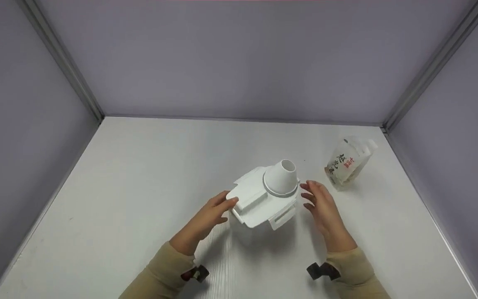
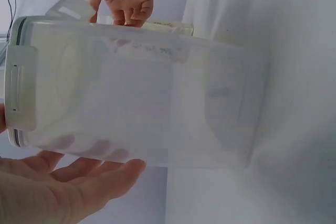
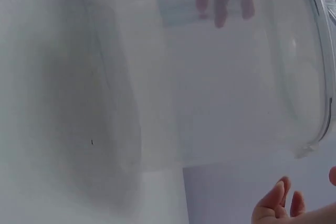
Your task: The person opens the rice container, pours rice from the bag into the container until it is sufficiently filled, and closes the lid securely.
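Container (image 2: 139,98): left of the packet (image 1: 349,164), nearer the person; base on or just above the surface (image 1: 147,166), can't tell which.
Left hand (image 1: 212,214): container's far side from packet; grip clamped, thumb over lid (image 1: 259,212).
Right hand (image 1: 321,207): between container and packet; fingers loosely bent, holding nothing.
Handling (judged): light, stiff, slick; take opposite walls below lid.

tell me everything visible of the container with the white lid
The container looks like hazy clear plastic, roughly upright under a white lid with an open-tipped cone. One latch lies down along the wall; another juts outward. The left hand holds it near the top; the right hand is close beside, contact unclear.
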`<state>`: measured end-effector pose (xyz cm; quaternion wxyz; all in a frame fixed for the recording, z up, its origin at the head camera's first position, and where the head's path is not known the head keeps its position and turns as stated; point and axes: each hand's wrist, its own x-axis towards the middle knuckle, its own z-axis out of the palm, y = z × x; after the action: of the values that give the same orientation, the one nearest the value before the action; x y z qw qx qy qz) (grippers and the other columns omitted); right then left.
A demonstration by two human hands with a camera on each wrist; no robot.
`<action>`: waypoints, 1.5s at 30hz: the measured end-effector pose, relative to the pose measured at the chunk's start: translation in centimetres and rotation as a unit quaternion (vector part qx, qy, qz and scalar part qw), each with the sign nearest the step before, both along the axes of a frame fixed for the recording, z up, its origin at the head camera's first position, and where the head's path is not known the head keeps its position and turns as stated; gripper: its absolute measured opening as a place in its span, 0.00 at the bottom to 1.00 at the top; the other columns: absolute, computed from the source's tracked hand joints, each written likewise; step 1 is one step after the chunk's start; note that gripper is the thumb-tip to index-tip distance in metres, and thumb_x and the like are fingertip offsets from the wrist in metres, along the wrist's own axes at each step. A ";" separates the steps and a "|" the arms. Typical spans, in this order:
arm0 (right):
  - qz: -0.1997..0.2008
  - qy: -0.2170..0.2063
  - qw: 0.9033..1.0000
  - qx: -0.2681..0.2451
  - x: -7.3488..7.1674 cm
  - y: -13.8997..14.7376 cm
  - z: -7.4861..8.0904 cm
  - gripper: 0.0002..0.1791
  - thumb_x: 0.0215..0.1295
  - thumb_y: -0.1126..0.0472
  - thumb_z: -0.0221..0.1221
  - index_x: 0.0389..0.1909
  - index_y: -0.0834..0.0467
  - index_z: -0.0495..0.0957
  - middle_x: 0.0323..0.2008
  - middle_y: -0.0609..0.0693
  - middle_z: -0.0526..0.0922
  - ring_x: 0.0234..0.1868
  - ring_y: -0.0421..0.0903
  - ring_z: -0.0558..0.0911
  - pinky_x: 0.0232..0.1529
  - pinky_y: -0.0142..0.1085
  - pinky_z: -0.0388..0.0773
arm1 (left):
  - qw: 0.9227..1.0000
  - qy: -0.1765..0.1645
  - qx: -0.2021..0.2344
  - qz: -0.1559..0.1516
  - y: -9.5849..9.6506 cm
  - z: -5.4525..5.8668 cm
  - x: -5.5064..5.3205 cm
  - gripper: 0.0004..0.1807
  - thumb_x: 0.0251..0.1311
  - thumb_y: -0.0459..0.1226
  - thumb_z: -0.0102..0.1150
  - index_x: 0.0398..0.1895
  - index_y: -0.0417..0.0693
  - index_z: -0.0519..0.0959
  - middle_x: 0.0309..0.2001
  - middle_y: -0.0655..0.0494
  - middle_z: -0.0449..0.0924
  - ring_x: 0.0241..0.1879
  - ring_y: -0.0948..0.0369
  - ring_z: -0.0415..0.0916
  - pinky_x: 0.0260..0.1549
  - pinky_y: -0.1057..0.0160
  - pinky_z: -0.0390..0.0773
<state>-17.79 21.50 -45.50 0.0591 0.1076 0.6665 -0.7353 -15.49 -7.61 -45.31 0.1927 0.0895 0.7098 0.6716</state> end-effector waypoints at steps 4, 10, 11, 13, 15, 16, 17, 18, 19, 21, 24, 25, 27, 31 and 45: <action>0.054 0.013 0.998 0.032 -0.6 0.3 0.2 0.28 0.74 0.46 0.40 0.63 0.62 0.58 0.62 0.58 0.64 0.59 0.51 0.67 0.55 0.42 0.65 | 0.999 -0.022 0.006 -0.032 -0.5 0.1 -1.2 0.33 0.66 0.50 0.47 0.67 0.39 0.60 0.63 0.41 0.65 0.65 0.42 0.56 0.57 0.37 0.59; 0.104 0.034 0.990 0.083 -0.5 0.1 0.3 0.30 0.72 0.43 0.43 0.61 0.63 0.65 0.54 0.56 0.71 0.52 0.48 0.72 0.48 0.39 0.71 | 0.998 -0.039 0.005 -0.052 -1.0 0.0 -2.6 0.32 0.65 0.51 0.48 0.66 0.41 0.63 0.62 0.44 0.66 0.64 0.45 0.58 0.57 0.39 0.60; 0.102 0.035 0.990 0.085 -0.4 0.1 0.4 0.30 0.71 0.44 0.44 0.60 0.63 0.66 0.52 0.55 0.72 0.49 0.47 0.74 0.46 0.38 0.71 | 0.998 -0.038 0.007 -0.054 -1.0 0.0 -2.8 0.32 0.65 0.51 0.48 0.66 0.41 0.63 0.62 0.44 0.66 0.64 0.46 0.59 0.57 0.40 0.61; 0.097 0.034 0.991 0.086 -0.2 0.2 0.5 0.29 0.71 0.45 0.47 0.59 0.64 0.67 0.49 0.54 0.74 0.44 0.46 0.75 0.42 0.36 0.72 | 0.998 -0.034 0.010 -0.056 -1.1 0.0 -3.1 0.31 0.65 0.51 0.47 0.66 0.41 0.64 0.62 0.44 0.66 0.63 0.47 0.60 0.56 0.41 0.63; 0.100 0.028 0.991 0.081 0.0 0.3 0.7 0.29 0.70 0.47 0.48 0.60 0.65 0.67 0.48 0.54 0.74 0.41 0.45 0.76 0.40 0.34 0.74 | 0.998 -0.029 0.013 -0.053 -1.2 0.0 -3.4 0.31 0.65 0.51 0.48 0.65 0.42 0.65 0.61 0.45 0.67 0.62 0.48 0.62 0.55 0.43 0.65; 0.106 0.027 0.991 0.077 0.2 0.4 0.7 0.29 0.70 0.47 0.49 0.61 0.66 0.66 0.48 0.54 0.75 0.40 0.44 0.77 0.39 0.33 0.75 | 0.998 -0.024 0.012 -0.049 -1.3 -0.1 -3.4 0.30 0.66 0.50 0.48 0.65 0.42 0.65 0.61 0.45 0.67 0.61 0.48 0.63 0.55 0.43 0.66; 0.111 0.024 0.991 0.072 0.3 0.5 0.8 0.29 0.70 0.48 0.49 0.61 0.67 0.65 0.49 0.54 0.75 0.40 0.44 0.78 0.39 0.33 0.76 | 0.999 -0.018 0.009 -0.039 -1.3 -0.1 -3.5 0.30 0.66 0.50 0.49 0.65 0.42 0.66 0.61 0.45 0.68 0.60 0.49 0.64 0.54 0.44 0.67; 0.120 0.023 0.990 0.067 0.4 0.6 0.8 0.29 0.70 0.49 0.49 0.62 0.67 0.64 0.49 0.54 0.75 0.40 0.44 0.78 0.40 0.34 0.76 | 1.000 -0.008 0.003 -0.028 -1.3 0.0 -3.4 0.29 0.66 0.50 0.49 0.64 0.42 0.66 0.60 0.45 0.69 0.60 0.49 0.65 0.54 0.45 0.68; 0.128 0.022 0.990 0.060 0.4 0.8 0.7 0.29 0.70 0.49 0.49 0.62 0.68 0.64 0.49 0.54 0.75 0.40 0.44 0.79 0.40 0.34 0.77 | 1.000 0.006 -0.007 -0.012 -1.2 0.0 -3.4 0.29 0.66 0.50 0.48 0.63 0.42 0.67 0.59 0.45 0.70 0.59 0.50 0.67 0.53 0.46 0.69; 0.145 0.024 0.988 0.048 0.6 1.0 0.6 0.29 0.70 0.50 0.49 0.62 0.68 0.64 0.49 0.54 0.75 0.40 0.45 0.80 0.42 0.36 0.77 | 0.999 0.039 -0.026 0.022 -0.9 0.0 -3.0 0.28 0.68 0.51 0.44 0.62 0.40 0.68 0.56 0.44 0.72 0.56 0.50 0.69 0.52 0.47 0.71; 0.168 0.033 0.985 0.039 0.9 1.3 0.4 0.28 0.71 0.51 0.49 0.61 0.69 0.63 0.49 0.54 0.76 0.42 0.46 0.80 0.44 0.38 0.77 | 0.992 0.085 -0.071 0.062 -0.5 0.1 -1.8 0.31 0.71 0.53 0.35 0.64 0.37 0.64 0.58 0.40 0.68 0.57 0.47 0.67 0.49 0.47 0.73; 0.174 0.035 0.983 0.037 1.1 1.4 0.3 0.28 0.71 0.52 0.49 0.61 0.69 0.64 0.49 0.54 0.76 0.42 0.47 0.80 0.44 0.38 0.77 | 0.990 0.094 -0.082 0.067 -0.4 0.1 -1.3 0.32 0.71 0.53 0.34 0.65 0.36 0.63 0.59 0.39 0.66 0.56 0.46 0.67 0.47 0.48 0.73; 0.186 0.039 0.981 0.033 1.3 1.5 0.2 0.26 0.71 0.53 0.49 0.60 0.69 0.64 0.49 0.53 0.77 0.43 0.47 0.80 0.45 0.38 0.77 | 0.988 0.103 -0.099 0.062 -0.4 0.2 -0.4 0.34 0.70 0.53 0.37 0.67 0.36 0.58 0.59 0.39 0.63 0.54 0.46 0.67 0.45 0.50 0.75; 0.200 0.038 0.979 0.016 1.4 1.9 0.2 0.21 0.71 0.55 0.48 0.56 0.67 0.66 0.47 0.51 0.77 0.43 0.46 0.80 0.44 0.37 0.77 | 0.989 0.097 -0.100 0.043 -0.6 0.3 0.3 0.37 0.62 0.52 0.53 0.68 0.39 0.58 0.53 0.43 0.66 0.45 0.53 0.71 0.38 0.56 0.77; 0.203 0.034 0.976 -0.068 1.4 1.8 -0.4 0.10 0.72 0.59 0.47 0.49 0.58 0.69 0.43 0.49 0.75 0.38 0.42 0.78 0.42 0.34 0.76 | 0.998 0.033 -0.020 0.056 -0.7 0.5 -0.5 0.35 0.56 0.44 0.62 0.61 0.36 0.60 0.45 0.44 0.72 0.38 0.57 0.74 0.32 0.60 0.76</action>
<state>-16.40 23.28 -45.86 0.1910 -0.0594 0.6246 -0.7549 -15.94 -8.26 -44.86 0.1331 0.0680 0.7330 0.6636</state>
